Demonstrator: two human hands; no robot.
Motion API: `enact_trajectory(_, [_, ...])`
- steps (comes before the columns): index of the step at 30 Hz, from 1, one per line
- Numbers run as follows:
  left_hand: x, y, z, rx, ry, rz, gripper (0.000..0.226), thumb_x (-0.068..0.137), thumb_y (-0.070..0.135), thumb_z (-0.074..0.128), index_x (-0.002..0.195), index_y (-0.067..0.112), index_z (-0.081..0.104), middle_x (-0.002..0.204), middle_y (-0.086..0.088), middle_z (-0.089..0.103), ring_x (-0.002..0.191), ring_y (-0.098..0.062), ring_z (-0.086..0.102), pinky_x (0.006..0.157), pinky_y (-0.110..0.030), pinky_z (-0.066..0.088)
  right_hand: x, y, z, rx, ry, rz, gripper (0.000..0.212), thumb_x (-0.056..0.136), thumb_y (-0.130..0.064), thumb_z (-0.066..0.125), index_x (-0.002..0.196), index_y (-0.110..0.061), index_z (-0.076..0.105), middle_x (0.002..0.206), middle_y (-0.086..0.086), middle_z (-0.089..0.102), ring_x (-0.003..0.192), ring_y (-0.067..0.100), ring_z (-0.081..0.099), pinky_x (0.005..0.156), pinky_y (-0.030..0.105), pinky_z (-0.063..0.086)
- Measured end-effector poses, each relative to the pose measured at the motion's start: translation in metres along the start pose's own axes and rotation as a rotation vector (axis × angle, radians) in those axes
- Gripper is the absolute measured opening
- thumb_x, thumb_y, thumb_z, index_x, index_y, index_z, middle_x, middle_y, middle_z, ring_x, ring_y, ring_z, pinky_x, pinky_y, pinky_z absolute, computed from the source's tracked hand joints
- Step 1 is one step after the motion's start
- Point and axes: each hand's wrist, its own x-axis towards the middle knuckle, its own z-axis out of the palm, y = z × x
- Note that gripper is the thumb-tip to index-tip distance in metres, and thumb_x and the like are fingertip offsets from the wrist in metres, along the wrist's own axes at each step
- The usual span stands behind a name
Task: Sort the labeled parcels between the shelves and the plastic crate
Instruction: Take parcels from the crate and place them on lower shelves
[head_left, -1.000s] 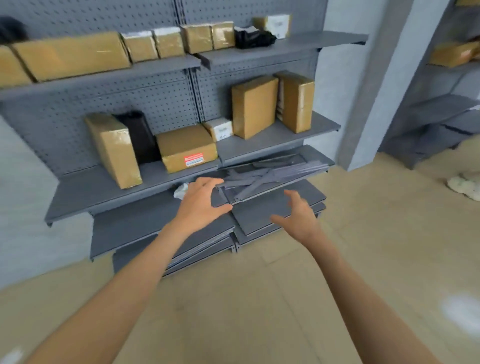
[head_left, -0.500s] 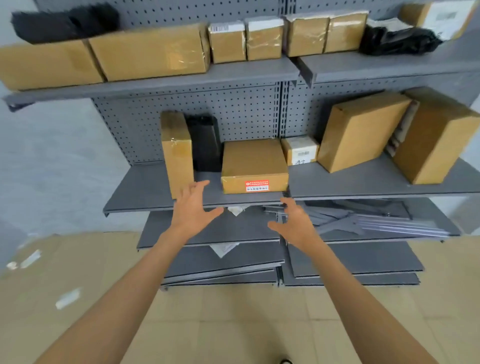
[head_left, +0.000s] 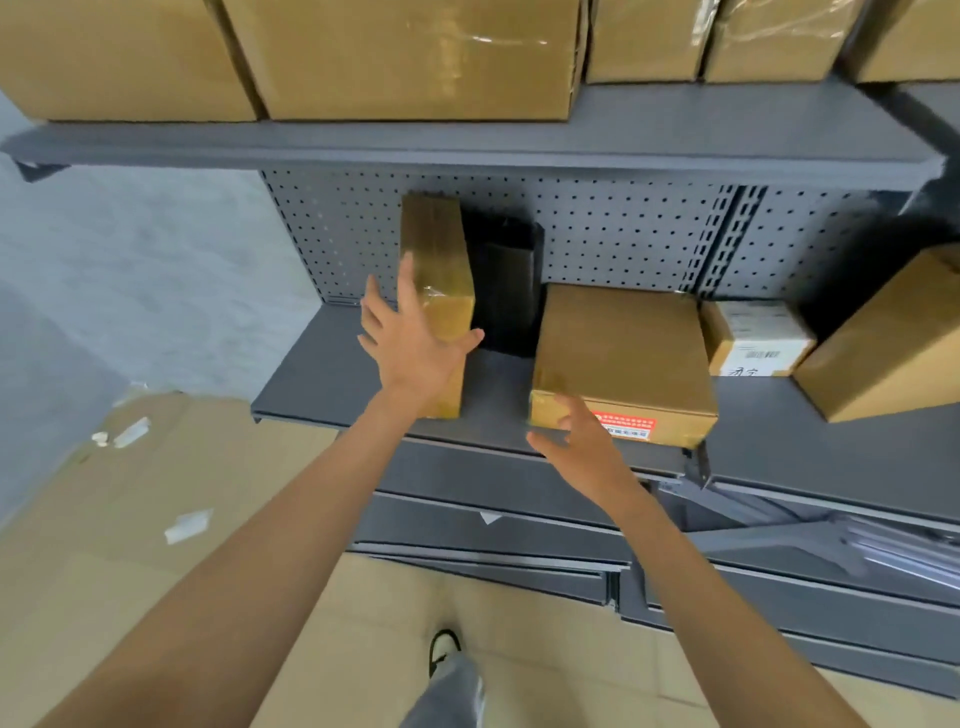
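Note:
A tall upright cardboard parcel (head_left: 439, 260) stands on the grey middle shelf (head_left: 332, 374). My left hand (head_left: 415, 343) is spread against its front and left face, fingers straight, thumb towards a black bag (head_left: 506, 280) beside it. A flat cardboard parcel with a red label (head_left: 623, 353) lies to the right. My right hand (head_left: 582, 441) hovers open just before that parcel's front left corner, close to touching it. A small parcel with a white label (head_left: 753, 338) sits further right. No plastic crate is in view.
Large cardboard boxes (head_left: 405, 57) fill the upper shelf (head_left: 467, 145) just overhead. A tilted box (head_left: 888, 338) leans at the right edge. Loose grey shelf boards and rails (head_left: 779, 525) lie below. Flattened cardboard (head_left: 130, 493) covers the floor at left; my foot (head_left: 444, 644) stands underneath.
I have stepped closer to the shelves. My left hand has risen onto the tall parcel's front, and my right hand has moved up to the red-labelled parcel's corner.

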Motion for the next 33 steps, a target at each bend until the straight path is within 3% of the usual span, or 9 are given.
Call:
enact_trajectory(5, [0.054,0.002,0.029,0.032,-0.085,0.073,0.110,0.058,0.062,0.074,0.145,0.034,0.013,0.152,-0.019,0.008,0.136,-0.043,0.013,0.106,-0.060,0.023,0.035,-0.015,0.007,-0.004,0.091,0.090,0.062,0.087,-0.029,0.061,0.140,-0.015,0.033,0.127,0.015,0.051,0.115,0.028,0.051,0.090,0.034,0.041])
enact_trajectory(11, [0.075,-0.024,0.025,0.094,0.070,0.072,0.089,0.061,0.050,0.072,0.138,0.029,0.033,0.144,-0.014,0.032,0.116,-0.040,0.036,0.087,-0.047,0.041,0.061,-0.035,0.018,-0.017,0.118,0.101,0.059,0.087,-0.027,0.061,0.139,-0.014,0.037,0.129,0.013,0.054,0.114,0.029,0.055,0.093,0.037,0.045])
enact_trajectory(14, [0.096,-0.057,0.000,-0.118,0.108,0.005,0.076,0.061,0.047,0.070,0.131,0.032,0.045,0.141,-0.004,0.040,0.120,-0.033,0.039,0.086,-0.042,0.042,0.081,-0.043,0.023,0.051,0.121,0.107,0.057,0.088,-0.030,0.060,0.138,-0.013,0.039,0.123,0.014,0.057,0.112,0.027,0.056,0.093,0.034,0.044])
enact_trajectory(19, [0.117,-0.107,-0.058,-0.785,0.231,-0.413,0.056,0.060,0.041,0.066,0.114,0.023,0.066,0.116,0.005,0.063,0.104,-0.013,0.058,0.089,-0.029,0.047,0.116,-0.069,0.044,0.364,0.119,0.184,0.055,0.090,-0.044,0.053,0.135,-0.015,0.043,0.108,0.006,0.056,0.102,0.024,0.056,0.090,0.036,0.046])
enact_trajectory(21, [0.110,-0.124,-0.073,-0.906,0.273,-0.476,0.046,0.068,0.033,0.065,0.110,0.016,0.067,0.098,0.009,0.066,0.088,-0.005,0.060,0.078,-0.020,0.047,0.125,-0.079,0.054,0.441,0.057,0.245,0.056,0.089,-0.050,0.051,0.133,-0.018,0.043,0.112,0.007,0.056,0.110,0.027,0.056,0.097,0.042,0.046])
enact_trajectory(23, [0.098,-0.137,-0.083,-0.953,0.327,-0.507,0.034,0.074,0.028,0.064,0.104,0.013,0.069,0.085,0.015,0.064,0.078,0.000,0.057,0.067,-0.013,0.044,0.129,-0.093,0.062,0.475,-0.057,0.283,0.056,0.088,-0.055,0.049,0.131,-0.020,0.042,0.118,0.012,0.055,0.100,0.024,0.059,0.085,0.037,0.049])
enact_trajectory(27, [0.076,-0.158,-0.092,-1.034,0.389,-0.626,0.009,0.076,0.030,0.062,0.082,0.025,0.067,0.075,0.016,0.063,0.073,-0.002,0.058,0.064,-0.018,0.043,0.132,-0.110,0.074,0.526,-0.220,0.344,0.057,0.082,-0.063,0.051,0.126,-0.028,0.043,0.121,0.004,0.054,0.093,0.022,0.061,0.089,0.041,0.050])
enact_trajectory(31, [0.052,-0.175,-0.094,-1.101,0.360,-0.707,0.010,0.077,0.036,0.059,0.072,0.027,0.062,0.069,0.011,0.066,0.064,-0.007,0.060,0.060,-0.022,0.044,0.129,-0.106,0.085,0.572,-0.409,0.352,0.058,0.075,-0.066,0.057,0.120,-0.030,0.050,0.115,0.008,0.061,0.100,0.027,0.064,0.089,0.047,0.052])
enact_trajectory(33, [0.043,-0.182,-0.092,-1.116,0.348,-0.712,0.012,0.075,0.038,0.058,0.072,0.028,0.062,0.063,0.014,0.066,0.058,-0.005,0.058,0.058,-0.023,0.043,0.126,-0.105,0.089,0.657,-0.490,0.331,0.059,0.074,-0.061,0.064,0.123,-0.031,0.052,0.114,0.007,0.064,0.101,0.025,0.065,0.079,0.042,0.056])
